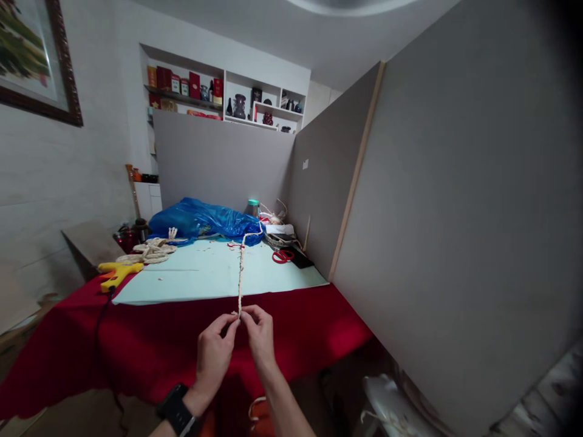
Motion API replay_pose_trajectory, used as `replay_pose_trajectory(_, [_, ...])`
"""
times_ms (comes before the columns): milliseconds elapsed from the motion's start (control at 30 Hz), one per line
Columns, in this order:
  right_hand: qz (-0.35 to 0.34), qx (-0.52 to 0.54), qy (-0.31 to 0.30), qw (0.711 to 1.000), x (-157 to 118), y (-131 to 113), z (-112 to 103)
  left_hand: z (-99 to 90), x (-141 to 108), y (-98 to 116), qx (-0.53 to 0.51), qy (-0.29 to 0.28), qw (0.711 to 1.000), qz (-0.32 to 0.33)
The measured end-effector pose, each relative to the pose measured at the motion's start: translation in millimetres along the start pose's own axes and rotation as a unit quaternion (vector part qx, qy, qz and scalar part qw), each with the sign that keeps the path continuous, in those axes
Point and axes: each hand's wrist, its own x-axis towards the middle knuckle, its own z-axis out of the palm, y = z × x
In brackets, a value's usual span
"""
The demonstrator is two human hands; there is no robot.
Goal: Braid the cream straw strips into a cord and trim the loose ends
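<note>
- Red cloth-draped table point(314, 328), near.
- Flat pale-green sheet point(182, 285), atop it.
- Crumpled blue plastic bag point(209, 215), far side.
- The person's left hand point(213, 351) and right hand point(260, 338), fingertips together, pinching the near end of a cream braided cord point(241, 273) stretching far across the sheet.
- Red-handled scissors point(283, 257), right.

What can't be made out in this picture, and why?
All in the head view:
Pinched part of the cream braided cord: hidden by left hand and right hand.
Anything beneath the crumpled blue plastic sheet: covered.
Rest of the dark-framed painting: cut off by left and top edges.
Lettering on the rectangular red boxes: too small.
</note>
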Motion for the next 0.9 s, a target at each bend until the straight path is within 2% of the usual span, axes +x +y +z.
replay_pose_trajectory(100, [0.015, 0.064, -0.044, 0.997, 2.5, 1.5, -4.9, 2.4, -3.4, 1.4, -0.004, 0.012, 0.999, 0.036])
replay_pose_trajectory(233, [0.035, 0.107, -0.065, 0.992, 4.3, 3.6, -12.5, 3.5, -5.9, 7.0, -0.013, -0.011, 0.998, 0.068])
replay_pose_trajectory(400, [0.056, 0.085, -0.043, 0.994, 3.9, 3.2, -28.9, 4.9, -3.1, 17.9, -0.057, -0.045, 0.996, 0.052])
replay_pose_trajectory(600, [0.075, 0.041, -0.011, 0.996, 5.8, -7.9, -37.6, -1.3, 11.5, 37.5, -0.083, -0.036, 0.995, 0.029])
replay_pose_trajectory(733, [0.074, 0.007, 0.005, 0.997, 13.2, -17.0, -44.0, -15.0, 36.6, 51.9, -0.061, 0.004, 0.998, 0.025])
replay_pose_trajectory(800, [0.063, -0.024, 0.006, 0.998, 21.7, -23.5, -48.7, -20.8, 57.9, 59.1, -0.045, 0.012, 0.999, 0.027])
replay_pose_trajectory(900, [0.035, -0.074, -0.002, 0.997, 42.9, -35.8, -55.9, -25.6, 99.5, 66.4, -0.018, -0.007, 0.999, 0.035])
